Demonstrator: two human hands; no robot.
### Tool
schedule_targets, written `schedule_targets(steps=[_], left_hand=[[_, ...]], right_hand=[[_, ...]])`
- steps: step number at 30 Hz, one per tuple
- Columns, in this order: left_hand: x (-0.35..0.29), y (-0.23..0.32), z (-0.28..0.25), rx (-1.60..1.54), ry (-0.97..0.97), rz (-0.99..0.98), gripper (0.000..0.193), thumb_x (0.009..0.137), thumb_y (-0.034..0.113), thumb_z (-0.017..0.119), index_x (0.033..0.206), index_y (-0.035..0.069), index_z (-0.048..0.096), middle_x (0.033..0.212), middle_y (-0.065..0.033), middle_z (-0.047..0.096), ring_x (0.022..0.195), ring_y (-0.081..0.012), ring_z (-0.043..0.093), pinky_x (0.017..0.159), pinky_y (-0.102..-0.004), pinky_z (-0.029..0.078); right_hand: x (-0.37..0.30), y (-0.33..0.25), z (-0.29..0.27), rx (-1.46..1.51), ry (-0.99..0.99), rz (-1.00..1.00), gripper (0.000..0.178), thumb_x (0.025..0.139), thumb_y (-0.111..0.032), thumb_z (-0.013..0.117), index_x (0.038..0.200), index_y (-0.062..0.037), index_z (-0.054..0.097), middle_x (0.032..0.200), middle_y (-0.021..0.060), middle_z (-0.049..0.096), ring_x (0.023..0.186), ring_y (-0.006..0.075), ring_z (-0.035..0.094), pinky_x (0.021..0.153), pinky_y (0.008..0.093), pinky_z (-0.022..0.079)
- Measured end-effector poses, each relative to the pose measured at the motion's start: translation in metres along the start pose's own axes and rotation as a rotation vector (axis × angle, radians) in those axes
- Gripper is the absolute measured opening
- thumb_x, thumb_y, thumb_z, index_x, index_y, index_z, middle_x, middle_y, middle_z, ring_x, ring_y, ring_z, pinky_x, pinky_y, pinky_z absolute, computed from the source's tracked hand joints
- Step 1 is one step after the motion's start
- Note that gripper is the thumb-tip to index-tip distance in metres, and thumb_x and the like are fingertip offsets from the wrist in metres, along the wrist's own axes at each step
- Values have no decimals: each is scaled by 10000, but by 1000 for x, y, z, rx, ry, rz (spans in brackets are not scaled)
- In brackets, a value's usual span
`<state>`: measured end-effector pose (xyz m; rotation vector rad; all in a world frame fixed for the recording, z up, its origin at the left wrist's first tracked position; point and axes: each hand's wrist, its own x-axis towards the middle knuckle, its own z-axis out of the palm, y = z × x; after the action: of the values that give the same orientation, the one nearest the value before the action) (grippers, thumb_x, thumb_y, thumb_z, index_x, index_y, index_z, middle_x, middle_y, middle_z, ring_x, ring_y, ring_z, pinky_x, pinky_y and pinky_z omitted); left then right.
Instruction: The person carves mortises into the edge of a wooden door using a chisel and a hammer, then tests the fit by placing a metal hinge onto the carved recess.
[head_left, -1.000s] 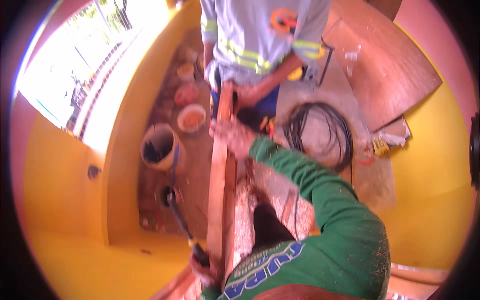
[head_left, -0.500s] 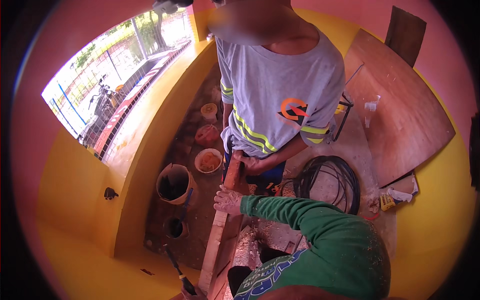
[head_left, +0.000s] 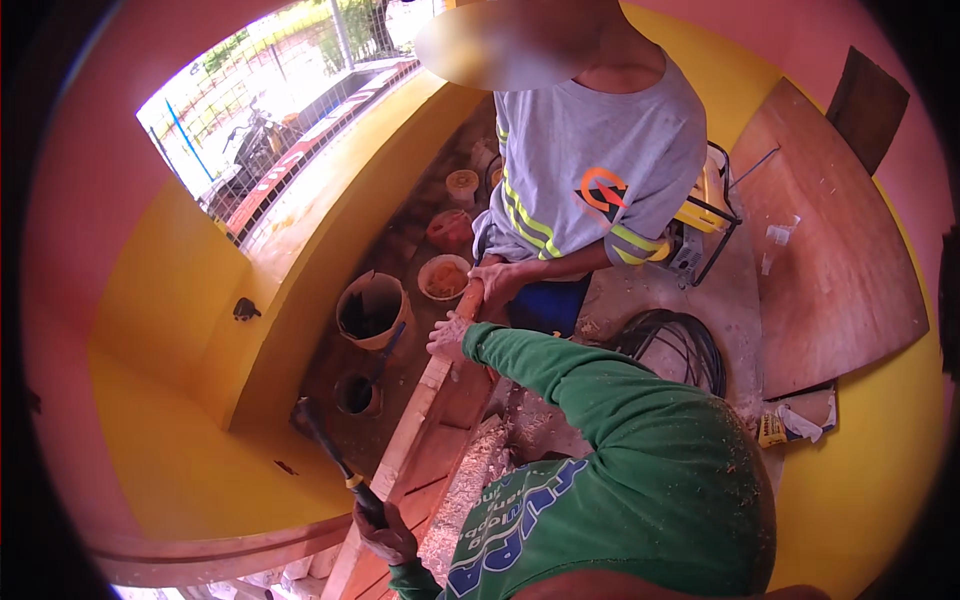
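The left hand [head_left: 392, 540] grips a tool [head_left: 355, 483] beside the beam [head_left: 405, 440]; the right hand [head_left: 451, 335] holds the beam, which might wobble if that hand slips.

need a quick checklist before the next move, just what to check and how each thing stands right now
1. Left hand wrapped around the handle of the tool: ok.
2. Tool's far end apart from the timber: ok, it points away to the left.
3. Right hand on the timber: ok, though how firmly it presses does not show.
4. Room between the right hand and the co-worker's hand: arguably not ok, they are close together at the timber's far end.
5. Ground beside the timber free of wood shavings: not ok.
6. Timber's near end supported: cannot tell, it runs out of the picture.
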<state>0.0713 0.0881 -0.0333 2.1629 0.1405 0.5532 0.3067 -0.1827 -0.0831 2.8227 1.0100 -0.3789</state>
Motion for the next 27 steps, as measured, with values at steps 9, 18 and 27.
schedule_targets(steps=[9, 18, 27], left_hand=[[-72, 9, 1, -272, -29, -188, 325, 728, 212, 567, 943, -15, 479, 674, -33, 461, 587, -118, 423, 542, -255, 368], [-90, 66, 37, -533, 4, -630, 229, 743, 151, 551, 897, 62, 407, 633, -22, 463, 491, -63, 413, 414, -186, 321], [-107, 113, 65, -713, 169, -842, 308, 824, 181, 495, 1049, 18, 362, 603, -38, 416, 493, -113, 426, 452, -246, 379]], right_hand=[[6, -14, -2, 43, -85, -18, 736, 460, -579, 703, 1045, -169, 524, 1028, 29, 532, 1053, 235, 445, 838, 484, 310], [13, -26, -19, 86, 63, -152, 609, 450, -537, 720, 921, -161, 631, 863, 72, 621, 875, 253, 577, 731, 447, 382], [12, -32, -31, 266, 95, -204, 501, 472, -472, 730, 832, -135, 643, 811, 54, 630, 844, 225, 573, 730, 362, 348]])
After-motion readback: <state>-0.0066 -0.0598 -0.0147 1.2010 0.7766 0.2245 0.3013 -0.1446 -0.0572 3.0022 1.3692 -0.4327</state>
